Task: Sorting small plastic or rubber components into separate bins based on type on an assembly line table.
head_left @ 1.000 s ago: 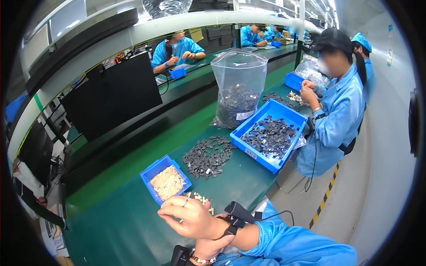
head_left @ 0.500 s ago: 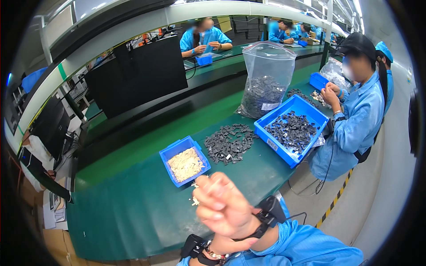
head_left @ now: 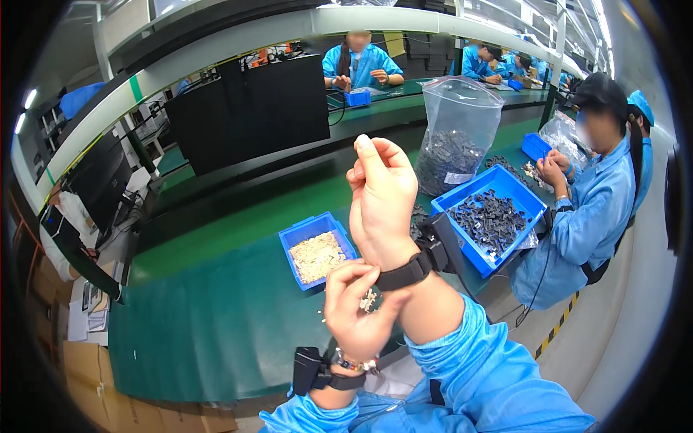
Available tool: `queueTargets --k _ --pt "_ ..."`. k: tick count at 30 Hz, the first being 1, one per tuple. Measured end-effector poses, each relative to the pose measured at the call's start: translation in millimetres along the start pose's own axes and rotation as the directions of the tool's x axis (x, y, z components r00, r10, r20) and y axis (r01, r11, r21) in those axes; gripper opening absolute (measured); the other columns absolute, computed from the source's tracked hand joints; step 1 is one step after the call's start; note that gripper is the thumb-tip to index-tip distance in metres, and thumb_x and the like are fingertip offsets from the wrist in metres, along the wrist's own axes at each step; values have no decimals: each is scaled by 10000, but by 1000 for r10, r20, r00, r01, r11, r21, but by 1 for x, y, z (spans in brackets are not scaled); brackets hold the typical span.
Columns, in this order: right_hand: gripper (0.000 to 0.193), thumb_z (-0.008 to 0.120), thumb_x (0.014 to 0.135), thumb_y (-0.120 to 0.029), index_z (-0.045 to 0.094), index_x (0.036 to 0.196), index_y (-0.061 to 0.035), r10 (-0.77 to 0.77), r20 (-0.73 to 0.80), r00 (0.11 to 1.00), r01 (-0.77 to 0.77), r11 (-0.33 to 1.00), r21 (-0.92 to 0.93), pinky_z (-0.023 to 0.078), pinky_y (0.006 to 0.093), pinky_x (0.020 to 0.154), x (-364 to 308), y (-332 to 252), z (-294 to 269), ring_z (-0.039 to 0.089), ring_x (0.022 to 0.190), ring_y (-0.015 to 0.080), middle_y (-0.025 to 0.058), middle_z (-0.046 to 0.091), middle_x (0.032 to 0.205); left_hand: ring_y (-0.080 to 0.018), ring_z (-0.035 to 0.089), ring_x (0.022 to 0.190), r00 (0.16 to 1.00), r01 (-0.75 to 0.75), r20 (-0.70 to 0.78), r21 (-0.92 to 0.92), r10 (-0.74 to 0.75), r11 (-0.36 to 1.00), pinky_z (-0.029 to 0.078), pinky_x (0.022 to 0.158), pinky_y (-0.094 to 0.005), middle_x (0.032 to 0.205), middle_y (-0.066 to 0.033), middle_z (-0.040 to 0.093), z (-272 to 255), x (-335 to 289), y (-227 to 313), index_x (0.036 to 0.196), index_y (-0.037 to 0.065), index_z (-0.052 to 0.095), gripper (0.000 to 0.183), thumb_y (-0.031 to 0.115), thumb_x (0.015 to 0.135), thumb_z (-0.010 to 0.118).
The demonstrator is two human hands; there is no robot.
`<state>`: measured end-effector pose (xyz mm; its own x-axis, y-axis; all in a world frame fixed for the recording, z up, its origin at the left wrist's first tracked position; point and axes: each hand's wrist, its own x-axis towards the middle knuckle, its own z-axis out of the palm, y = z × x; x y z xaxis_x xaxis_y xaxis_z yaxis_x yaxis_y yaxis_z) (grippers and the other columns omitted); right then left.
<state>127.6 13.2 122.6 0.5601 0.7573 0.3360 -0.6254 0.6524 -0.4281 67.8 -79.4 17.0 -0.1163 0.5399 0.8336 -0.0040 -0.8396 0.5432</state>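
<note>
My right hand [head_left: 384,198] is raised before me, fingers curled in and thumb up against them. Anything inside that grasp is hidden. A black wrist strap [head_left: 404,273] with a small black box circles its wrist. Just below, my left hand [head_left: 355,314] has bent fingers, their tips at the strap's edge; its thumb is apart, by the right forearm. Past my hands sits a blue tray [head_left: 286,234] of small pale pieces. A few loose pale pieces [head_left: 369,299] lie on the bench near my left hand. My right hand mostly covers a pile of small black parts [head_left: 419,216].
A larger blue bin [head_left: 540,208] of black parts stands at right, before a clear plastic bag [head_left: 465,108] of similar parts. Right of it, a co-worker [head_left: 588,187] handles small pieces. A black panel [head_left: 249,112] rises behind the green bench mat [head_left: 209,325]. Others sit farther back.
My right hand has risen away from the bench, its forearm now upright. My left hand has come up into view beside the right wrist. The view has shifted somewhat.
</note>
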Motion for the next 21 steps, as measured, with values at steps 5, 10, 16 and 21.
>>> queueTargets --k 5,10,16,21 --pt "84 709 886 -53 628 888 -31 -40 250 967 123 938 -325 422 160 595 2 20 -16 541 663 12 -28 621 780 -204 576 866 916 230 331 31 -227 973 450 779 -305 920 -104 598 -29 31 -4 895 4 615 325 303 862 739" --pt "73 701 858 -32 642 816 -25 7 433 901 248 811 -530 411 179 525 10 49 -32 523 585 3 -46 603 674 -243 562 873 813 194 552 48 -188 980 444 814 -327 956 -104 580 -30 12 2 895 18 629 144 107 828 719" --pt "85 701 874 -69 619 854 -58 386 240 891 -304 899 -315 442 226 574 15 50 -30 520 595 47 -23 616 748 -186 580 761 688 509 600 2 -408 861 466 707 -306 839 -86 614 -36 -9 -22 959 0 632 176 175 934 635" --pt "47 649 930 -91 608 907 -93 658 347 668 -680 351 644 437 259 600 23 13 -5 497 584 87 -2 624 831 -136 595 766 686 579 614 -136 -390 804 476 693 -291 844 -82 661 -30 -11 -31 993 -16 645 252 228 980 581"
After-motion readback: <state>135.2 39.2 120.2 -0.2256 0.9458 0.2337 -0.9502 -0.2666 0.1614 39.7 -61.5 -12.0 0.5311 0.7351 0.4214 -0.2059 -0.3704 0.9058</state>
